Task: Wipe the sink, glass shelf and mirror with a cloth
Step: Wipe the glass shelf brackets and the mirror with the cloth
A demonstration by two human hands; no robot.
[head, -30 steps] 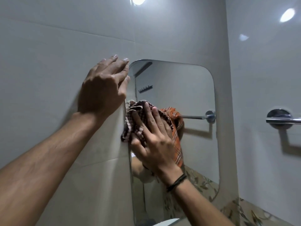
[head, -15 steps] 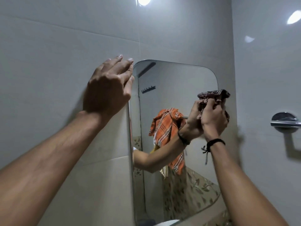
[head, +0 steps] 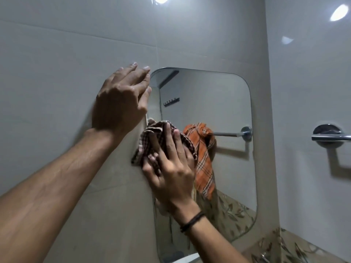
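The right hand [head: 171, 175] and cloth [head: 152, 137] have swept from the right edge of the mirror [head: 218, 103] to its left edge. The cloth lies bunched under the palm, spilling out above and left. Spread, nearly straight fingers press it against the glass. It is brown-and-white checked and crumpled. The left hand [head: 119, 103] stays flat on the wall [head: 57, 73].

Open mirror [head: 218, 103] glass right of cloth [head: 152, 136], left hand [head: 121, 103] blocking its upper left edge, towel bar [head: 331, 138] on right wall
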